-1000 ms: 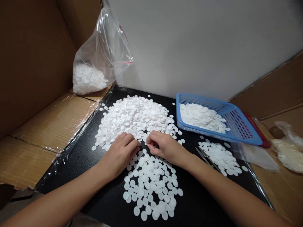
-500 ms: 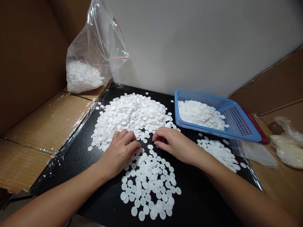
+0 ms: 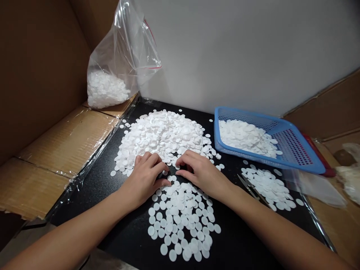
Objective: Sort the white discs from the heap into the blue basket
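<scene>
A big heap of small white discs (image 3: pixel 163 137) lies on a black mat (image 3: pixel 236 240). Nearer to me a thin spread of the same discs (image 3: pixel 181 217) covers the mat. My left hand (image 3: pixel 146 178) rests palm down at the heap's near edge, fingers apart and lying on discs. Beside it, almost touching, my right hand (image 3: pixel 199 172) lies the same way with its fingers curved onto the discs. Neither hand grips anything that I can see.
A blue mesh basket (image 3: pixel 292 146) with discs stands at the right, a smaller patch of discs (image 3: pixel 267 185) and metal tweezers (image 3: pixel 249 187) before it. A clear bag of discs (image 3: pixel 112 82) leans at the back left. Cardboard walls (image 3: pixel 42 75) enclose the mat.
My right hand slid out to the right, then came back beside the left hand at the heap's edge. The left hand barely moved. The view shifted slightly.
</scene>
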`<state>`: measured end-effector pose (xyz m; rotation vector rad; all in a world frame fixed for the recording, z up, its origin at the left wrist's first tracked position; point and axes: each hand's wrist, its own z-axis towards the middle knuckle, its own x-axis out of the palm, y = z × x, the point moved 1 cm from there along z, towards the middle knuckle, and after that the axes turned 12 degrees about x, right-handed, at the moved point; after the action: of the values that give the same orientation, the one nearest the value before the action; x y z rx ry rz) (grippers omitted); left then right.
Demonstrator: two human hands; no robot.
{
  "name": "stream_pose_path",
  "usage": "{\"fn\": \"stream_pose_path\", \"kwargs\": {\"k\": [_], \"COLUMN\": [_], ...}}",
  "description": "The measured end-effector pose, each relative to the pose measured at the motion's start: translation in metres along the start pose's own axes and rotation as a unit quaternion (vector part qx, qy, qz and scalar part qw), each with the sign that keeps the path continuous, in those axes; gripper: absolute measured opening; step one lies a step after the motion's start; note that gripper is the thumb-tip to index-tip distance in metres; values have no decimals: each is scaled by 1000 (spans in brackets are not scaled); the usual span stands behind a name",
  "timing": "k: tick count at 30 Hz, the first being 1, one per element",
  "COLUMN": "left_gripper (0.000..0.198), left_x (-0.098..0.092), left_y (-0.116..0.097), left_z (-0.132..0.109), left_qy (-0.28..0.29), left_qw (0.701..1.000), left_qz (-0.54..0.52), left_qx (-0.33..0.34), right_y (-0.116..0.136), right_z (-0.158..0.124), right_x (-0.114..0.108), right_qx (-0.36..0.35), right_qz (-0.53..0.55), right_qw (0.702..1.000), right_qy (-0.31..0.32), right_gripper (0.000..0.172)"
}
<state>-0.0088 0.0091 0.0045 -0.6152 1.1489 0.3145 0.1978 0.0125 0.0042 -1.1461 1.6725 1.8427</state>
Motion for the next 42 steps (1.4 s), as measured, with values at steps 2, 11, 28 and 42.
{"fn": "stream_pose_path", "kwargs": {"k": [2, 11, 28, 42], "left_gripper": [23, 15, 9, 10], "left_x": [-1, -7, 1, -2], "left_y": [1, 8, 4, -3], "left_z": [-1, -5, -1, -2], "left_qy": [3, -59, -18, -12], "left_qw": [1000, 997, 999, 998], "left_qz": [-14, -40, 0, -51], "left_qx": [-5, -26, -27, -34], "right_y": [1, 8, 17, 0], "right_z": [1, -2, -7, -4], "right_x": [6, 18, -3, -31], "right_qx": [-17, -81, 47, 125], "right_qz": [-16, -164, 7, 261], "right_qw": [1000, 979, 998, 957], "right_qy": [-20, -85, 38, -30], "right_gripper": [7, 23, 9, 21]}}
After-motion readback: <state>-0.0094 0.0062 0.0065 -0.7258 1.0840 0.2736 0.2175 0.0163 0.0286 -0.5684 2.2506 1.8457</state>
